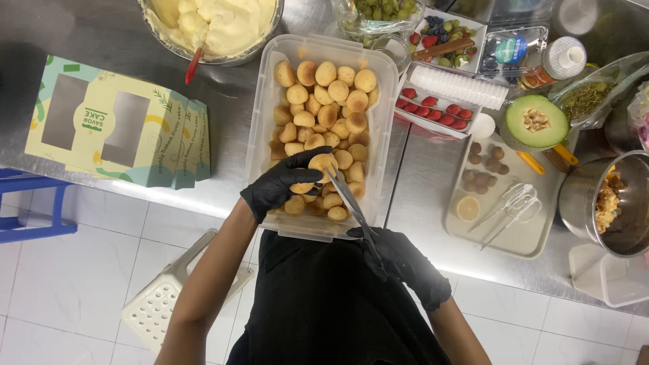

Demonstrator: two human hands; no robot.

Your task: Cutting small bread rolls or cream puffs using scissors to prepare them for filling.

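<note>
Steel counter (115, 30), round golden puff (323, 163) in left hand (277, 186), scissors (351, 203) touching

both hands wear thin, glossy black disposable gloves: the left hand (278, 187) at about ten o'clock from the frame's centre, the right hand (404, 265) at about five o'clock. each glove ends at the wrist in a slightly wrinkled cuff. the forearms are bare, with no sleeves. a plain black garment covers the torso at six o'clock.
</note>
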